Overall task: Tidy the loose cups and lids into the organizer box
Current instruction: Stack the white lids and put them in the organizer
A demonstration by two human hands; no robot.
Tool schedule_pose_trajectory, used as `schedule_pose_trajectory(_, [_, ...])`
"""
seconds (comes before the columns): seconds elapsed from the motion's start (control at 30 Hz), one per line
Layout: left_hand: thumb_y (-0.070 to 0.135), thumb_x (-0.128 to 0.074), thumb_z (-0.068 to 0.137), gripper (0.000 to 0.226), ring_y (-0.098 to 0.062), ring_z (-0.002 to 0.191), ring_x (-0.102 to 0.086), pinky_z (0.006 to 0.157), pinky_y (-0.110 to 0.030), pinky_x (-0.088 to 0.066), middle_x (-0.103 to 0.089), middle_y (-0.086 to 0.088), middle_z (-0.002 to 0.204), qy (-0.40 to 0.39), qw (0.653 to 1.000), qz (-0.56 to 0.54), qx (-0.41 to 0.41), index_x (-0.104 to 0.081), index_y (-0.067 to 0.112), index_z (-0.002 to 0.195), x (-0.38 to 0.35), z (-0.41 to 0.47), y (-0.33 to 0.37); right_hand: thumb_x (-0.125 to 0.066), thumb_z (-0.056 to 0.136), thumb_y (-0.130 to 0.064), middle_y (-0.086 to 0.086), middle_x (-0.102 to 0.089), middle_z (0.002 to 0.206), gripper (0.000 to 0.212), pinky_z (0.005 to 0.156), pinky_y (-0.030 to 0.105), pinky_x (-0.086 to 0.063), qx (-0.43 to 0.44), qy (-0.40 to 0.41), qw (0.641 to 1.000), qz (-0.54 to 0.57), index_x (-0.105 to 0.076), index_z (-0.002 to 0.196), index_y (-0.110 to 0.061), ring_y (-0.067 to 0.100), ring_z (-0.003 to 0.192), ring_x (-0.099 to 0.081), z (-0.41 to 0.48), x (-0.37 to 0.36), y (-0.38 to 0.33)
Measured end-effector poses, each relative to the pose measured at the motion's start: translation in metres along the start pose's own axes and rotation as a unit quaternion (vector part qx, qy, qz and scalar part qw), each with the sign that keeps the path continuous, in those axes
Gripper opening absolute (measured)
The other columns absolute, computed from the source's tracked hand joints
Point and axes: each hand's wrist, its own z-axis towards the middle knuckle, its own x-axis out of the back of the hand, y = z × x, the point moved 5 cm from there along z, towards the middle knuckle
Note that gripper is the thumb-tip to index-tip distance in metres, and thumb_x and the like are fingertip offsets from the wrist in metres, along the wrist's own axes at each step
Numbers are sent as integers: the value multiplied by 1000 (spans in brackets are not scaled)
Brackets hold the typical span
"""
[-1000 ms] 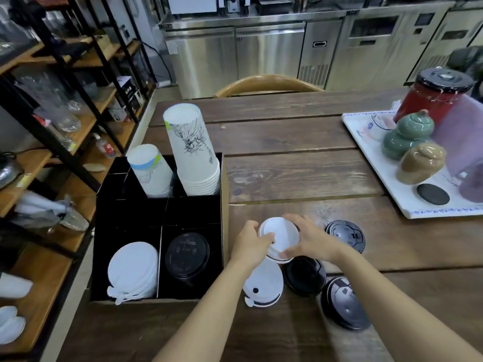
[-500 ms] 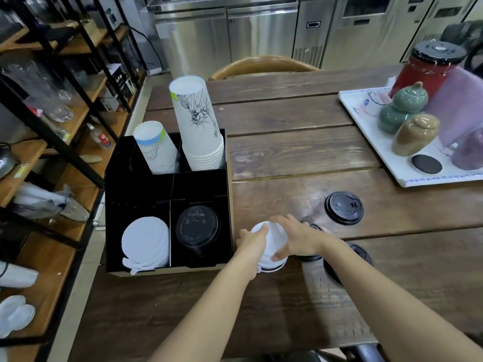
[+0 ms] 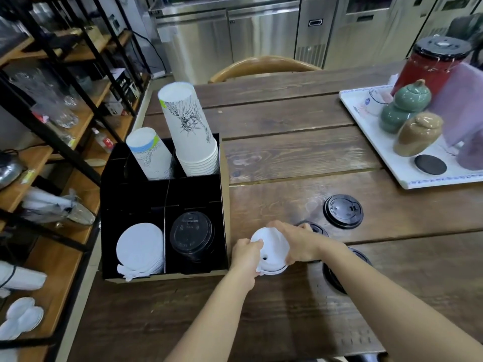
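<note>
Wooden table (image 3: 300,150): just right of the organizer box (image 3: 224,205), left hand (image 3: 245,254) and right hand (image 3: 298,244) clasp stacked white lids (image 3: 269,253).

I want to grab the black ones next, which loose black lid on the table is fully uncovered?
The far black lid, lying alone beyond the right hand; the others are partly hidden by it.

Two bare forearms, no sleeves, left grip (image 3: 245,253), right grip (image 3: 300,242)
</note>
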Motion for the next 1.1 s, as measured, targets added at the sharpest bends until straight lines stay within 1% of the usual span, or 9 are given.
schedule_pose_trajectory(0.1, [14,-53,90,24,-25,93,-49,77,-38,-49,-44,-5,113,4,1000,12,-3,-42,15,111,2,4,-3,-52,77,-5,-12,-39,88,42,74,35,-18,28,25,999,-29,-38,111,-25,15,84,-30,0,0,-3])
schedule_pose_trajectory(0.23, [5,-58,86,36,-27,88,-52,75,-39,-50,-52,-12,110,-14,999,31,8,-48,2,121,-1,6,-2,-51,79,-9,-9,-40,100,48,76,33,-17,28,32,999,-24,-36,122,-24,13,89,-32,0,-5,4])
schedule_pose_trajectory(0.37, [2,-65,81,30,-23,82,-58,75,-37,-50,-62,-10,93,-43,998,-5,50,-59,2,111,0,3,0,-49,79,-11,-9,-41,97,33,73,35,-21,54,34,998,-15,-37,102,-30,17,88,-35,-1,-5,6])
schedule_pose_trajectory(0.47, [4,-71,77,44,-26,101,-59,63,-35,-52,-60,-12,115,-52,998,-21,41,-54,7,117,-1,3,4,-51,84,-14,-3,-48,119,39,91,44,-29,49,38,998,18,-40,119,-26,21,110,-42,-5,-1,8])
schedule_pose_trajectory(0.57, [6,-72,77,44,-27,107,-59,72,-41,-55,-58,-12,119,-60,996,-54,24,-50,10,115,1,2,7,-55,82,-5,-3,-44,133,58,103,41,-34,62,45,988,134,-37,134,-20,18,122,-40,-11,10,7])
schedule_pose_trajectory(0.67, [9,-71,80,38,-27,104,-61,80,-42,-54,-61,-12,115,-70,995,-65,-7,-50,9,112,6,-4,15,-56,70,-4,-4,-52,126,59,94,33,-45,55,44,949,308,-50,126,-23,18,115,-49,-15,20,15])
schedule_pose_trajectory(0.77, [15,-72,78,36,-24,95,-63,74,-35,-51,-65,-10,109,-60,995,-53,-57,-56,12,110,16,-14,32,-60,78,-16,0,-61,116,37,91,38,-49,24,84,898,431,-59,114,-23,20,109,-57,-15,37,22])
schedule_pose_trajectory(0.9, [19,-74,76,30,-21,88,-64,67,-30,-50,-67,-6,104,-84,987,0,-140,-65,14,104,27,-34,66,-65,84,-24,-2,-64,112,43,93,40,-50,50,74,901,424,-52,125,-27,20,106,-60,-13,61,2])
schedule_pose_trajectory(1.1, [20,-70,80,20,-17,84,-64,70,-28,-52,-68,-2,91,-101,963,-54,-245,-66,14,98,55,-62,107,-69,76,-3,5,-66,113,44,83,35,-54,139,-1,865,483,-60,117,-18,23,104,-63,-6,77,-54])
